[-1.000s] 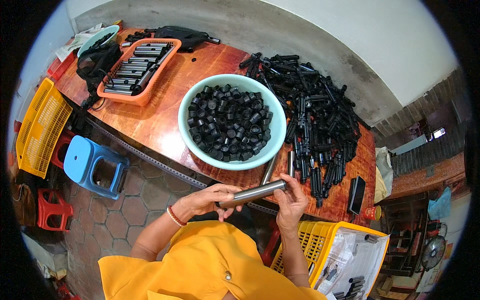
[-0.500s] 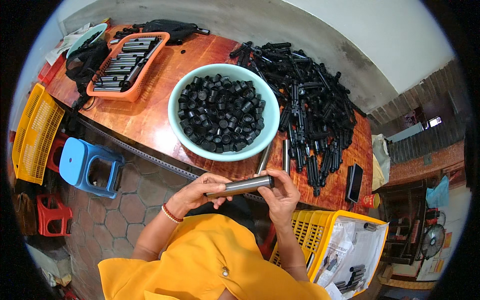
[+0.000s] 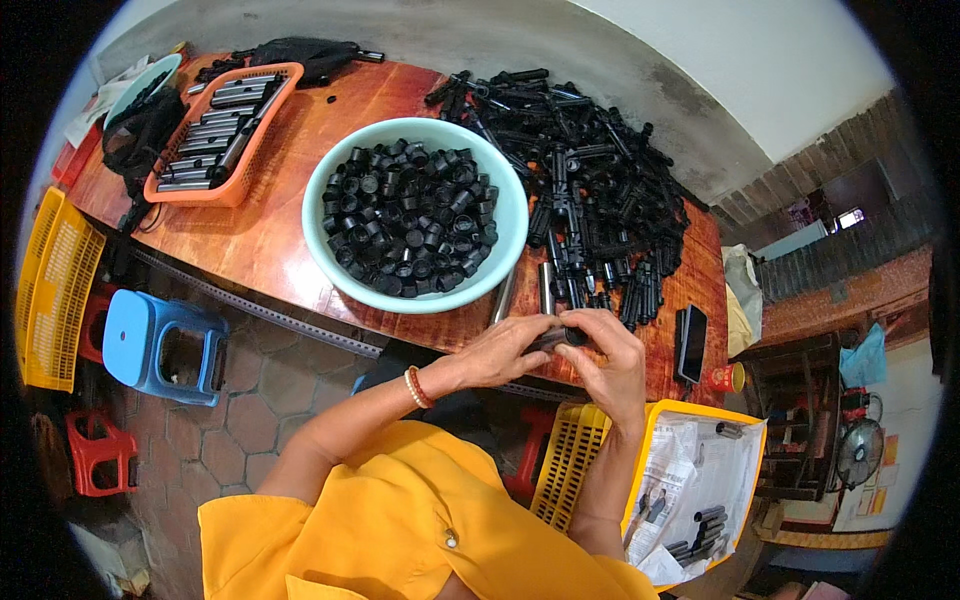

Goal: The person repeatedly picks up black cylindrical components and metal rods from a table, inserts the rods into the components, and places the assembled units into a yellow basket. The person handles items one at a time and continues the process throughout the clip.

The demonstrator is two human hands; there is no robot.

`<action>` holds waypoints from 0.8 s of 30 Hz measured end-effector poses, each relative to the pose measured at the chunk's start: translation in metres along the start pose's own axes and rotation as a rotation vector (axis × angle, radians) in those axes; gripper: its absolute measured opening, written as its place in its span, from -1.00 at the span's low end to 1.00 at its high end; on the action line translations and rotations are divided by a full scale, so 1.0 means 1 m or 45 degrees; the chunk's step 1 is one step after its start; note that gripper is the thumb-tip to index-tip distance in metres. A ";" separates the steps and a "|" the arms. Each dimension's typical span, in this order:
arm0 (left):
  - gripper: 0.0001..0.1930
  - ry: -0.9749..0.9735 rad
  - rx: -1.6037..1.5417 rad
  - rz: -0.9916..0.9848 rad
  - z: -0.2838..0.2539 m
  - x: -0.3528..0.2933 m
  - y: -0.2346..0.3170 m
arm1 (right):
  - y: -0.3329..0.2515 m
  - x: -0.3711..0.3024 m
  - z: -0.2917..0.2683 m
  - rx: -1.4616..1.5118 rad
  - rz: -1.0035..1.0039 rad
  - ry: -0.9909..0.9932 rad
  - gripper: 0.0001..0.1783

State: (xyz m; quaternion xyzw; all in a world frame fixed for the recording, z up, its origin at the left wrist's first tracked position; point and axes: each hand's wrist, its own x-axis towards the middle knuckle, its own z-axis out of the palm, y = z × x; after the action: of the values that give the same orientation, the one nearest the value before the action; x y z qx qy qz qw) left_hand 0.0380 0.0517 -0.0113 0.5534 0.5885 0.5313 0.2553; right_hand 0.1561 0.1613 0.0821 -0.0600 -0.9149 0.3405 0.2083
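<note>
My left hand [image 3: 503, 350] and my right hand [image 3: 610, 362] are close together over the table's front edge. Both are closed on a metal tube [image 3: 547, 341], mostly covered by the fingers. A black cap [image 3: 574, 336] shows at its right end, under my right fingers. Just beyond my hands, two bare silver tubes [image 3: 547, 288] lie on the table. A pale green basin [image 3: 318, 262] full of small black caps [image 3: 410, 215] stands to their left. Farther right spreads a large heap of black tubular parts [image 3: 600, 180].
An orange basket [image 3: 238, 190] of silver tubes sits at the table's far left. A phone [image 3: 690, 343] and a small red-yellow tin [image 3: 728, 377] lie right. Beside my right arm is a yellow crate [image 3: 640, 490] lined with newspaper, holding several tubes. A blue stool [image 3: 135, 335] stands left.
Both hands have moved right and slightly away from me with the tube. My left hand has slid nearer my right, covering most of the tube. The view has shifted a little.
</note>
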 end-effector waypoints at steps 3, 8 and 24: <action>-0.53 0.099 -0.005 0.083 0.007 0.008 -0.017 | 0.011 0.003 -0.001 0.030 0.071 -0.030 -0.67; -0.61 0.095 -0.042 -0.026 0.015 0.004 -0.031 | 0.029 0.001 0.009 0.075 0.071 -0.094 -0.67; -0.67 0.132 -0.023 0.034 0.020 -0.005 -0.048 | 0.006 0.038 0.004 -0.010 0.016 -0.201 -0.69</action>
State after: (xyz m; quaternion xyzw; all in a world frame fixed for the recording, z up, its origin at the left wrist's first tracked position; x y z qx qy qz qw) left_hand 0.0390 0.0630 -0.0623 0.5306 0.5887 0.5679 0.2221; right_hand 0.1200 0.1725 0.0882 -0.0395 -0.9295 0.3418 0.1330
